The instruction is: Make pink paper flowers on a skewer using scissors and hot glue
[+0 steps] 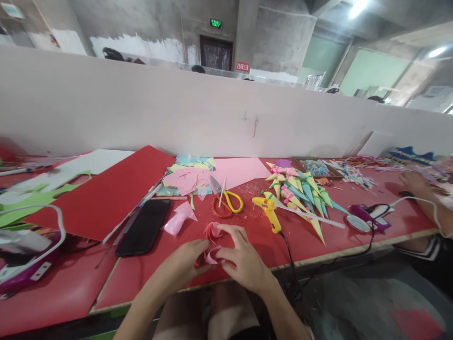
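Note:
Curled pink paper [212, 231] shows between my two hands near the table's front edge, with a second pink curl [211, 256] just below it. My left hand [189, 262] has its fingers bent and closed at the left side of the lower curl. From the right, my right hand [244, 259] grips the paper, its index finger on the upper curl and its other fingertips at the lower one. Whether the curls are one piece is unclear. Scissors [233, 200] with a yellow and an orange handle lie just beyond, and a folded pink paper [179, 219] lies to the left.
A yellow glue gun [269, 212] lies at right, its cord hanging off the edge, by a pile of paper cones [300, 189]. At left are a black phone [144, 226] and a red sheet [116, 193]. Another person's arm [424, 203] rests far right. A white partition [159, 108] stands behind.

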`<act>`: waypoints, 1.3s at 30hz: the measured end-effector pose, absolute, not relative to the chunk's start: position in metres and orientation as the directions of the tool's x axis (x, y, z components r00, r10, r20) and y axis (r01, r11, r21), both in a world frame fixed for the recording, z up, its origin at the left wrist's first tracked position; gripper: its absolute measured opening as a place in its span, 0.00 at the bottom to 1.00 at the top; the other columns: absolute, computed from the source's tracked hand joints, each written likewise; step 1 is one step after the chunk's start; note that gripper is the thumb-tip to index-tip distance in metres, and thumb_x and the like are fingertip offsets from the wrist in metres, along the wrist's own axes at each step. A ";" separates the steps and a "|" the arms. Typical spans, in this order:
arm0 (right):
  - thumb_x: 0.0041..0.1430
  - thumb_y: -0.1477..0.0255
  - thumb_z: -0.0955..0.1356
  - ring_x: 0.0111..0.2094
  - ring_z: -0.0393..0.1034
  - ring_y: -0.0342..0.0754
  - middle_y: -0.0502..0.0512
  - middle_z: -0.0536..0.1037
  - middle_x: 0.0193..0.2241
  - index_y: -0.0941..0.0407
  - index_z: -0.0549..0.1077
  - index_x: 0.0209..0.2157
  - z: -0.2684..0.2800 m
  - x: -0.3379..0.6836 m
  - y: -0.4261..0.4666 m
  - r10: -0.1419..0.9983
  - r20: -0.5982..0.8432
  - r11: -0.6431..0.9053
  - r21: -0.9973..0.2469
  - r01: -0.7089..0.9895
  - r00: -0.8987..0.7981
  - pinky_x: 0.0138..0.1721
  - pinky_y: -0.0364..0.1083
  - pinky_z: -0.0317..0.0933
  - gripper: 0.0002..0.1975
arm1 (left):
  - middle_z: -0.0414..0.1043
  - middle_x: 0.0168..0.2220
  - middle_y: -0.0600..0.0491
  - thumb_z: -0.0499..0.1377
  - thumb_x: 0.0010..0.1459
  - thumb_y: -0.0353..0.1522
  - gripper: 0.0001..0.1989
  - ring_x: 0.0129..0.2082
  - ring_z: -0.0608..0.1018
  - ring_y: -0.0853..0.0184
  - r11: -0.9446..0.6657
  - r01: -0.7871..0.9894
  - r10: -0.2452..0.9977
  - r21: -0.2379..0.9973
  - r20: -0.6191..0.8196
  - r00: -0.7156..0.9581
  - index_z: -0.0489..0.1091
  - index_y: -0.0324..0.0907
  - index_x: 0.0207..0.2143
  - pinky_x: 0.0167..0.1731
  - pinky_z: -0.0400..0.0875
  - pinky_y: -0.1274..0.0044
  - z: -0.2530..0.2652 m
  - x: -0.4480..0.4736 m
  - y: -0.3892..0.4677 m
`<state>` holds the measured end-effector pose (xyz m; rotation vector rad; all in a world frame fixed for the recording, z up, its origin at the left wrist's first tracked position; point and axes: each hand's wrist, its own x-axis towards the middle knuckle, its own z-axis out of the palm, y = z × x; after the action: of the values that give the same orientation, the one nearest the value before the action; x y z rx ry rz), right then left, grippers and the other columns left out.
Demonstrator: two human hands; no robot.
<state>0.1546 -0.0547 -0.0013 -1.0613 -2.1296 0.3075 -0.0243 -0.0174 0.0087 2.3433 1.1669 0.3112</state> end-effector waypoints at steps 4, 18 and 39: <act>0.50 0.81 0.62 0.47 0.61 0.46 0.55 0.66 0.43 0.54 0.71 0.33 -0.008 0.167 -0.055 0.814 0.524 0.576 -0.665 0.475 -0.252 0.48 0.47 0.58 0.11 | 0.67 0.22 0.56 0.55 0.47 0.32 0.05 0.21 0.66 0.70 -0.428 0.703 0.847 0.568 -0.018 0.531 0.62 0.40 0.23 0.22 0.57 0.80 0.009 -0.025 -0.019; 0.49 0.63 0.64 0.26 0.62 0.46 0.51 0.64 0.25 0.57 0.62 0.33 -0.047 0.254 -0.036 0.659 0.496 -0.030 -0.734 0.678 0.566 0.28 0.45 0.60 0.13 | 0.64 0.21 0.57 0.57 0.46 0.34 0.07 0.21 0.66 0.69 -0.346 0.710 0.907 0.614 0.027 0.419 0.62 0.40 0.22 0.22 0.55 0.79 -0.026 0.043 -0.019; 0.54 0.68 0.57 0.40 0.68 0.57 0.65 0.72 0.36 0.61 0.66 0.41 -0.047 0.258 -0.006 0.880 0.277 -0.110 -0.673 0.732 0.387 0.38 0.51 0.61 0.17 | 0.69 0.20 0.55 0.52 0.51 0.35 0.07 0.20 0.71 0.67 -0.316 0.727 0.948 0.609 0.184 0.258 0.65 0.41 0.26 0.23 0.64 0.77 -0.026 -0.014 0.010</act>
<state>0.2578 -0.0056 -0.0468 -1.8825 -1.3895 0.2451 -0.0136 0.0105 -0.0258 2.1329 1.5241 0.7464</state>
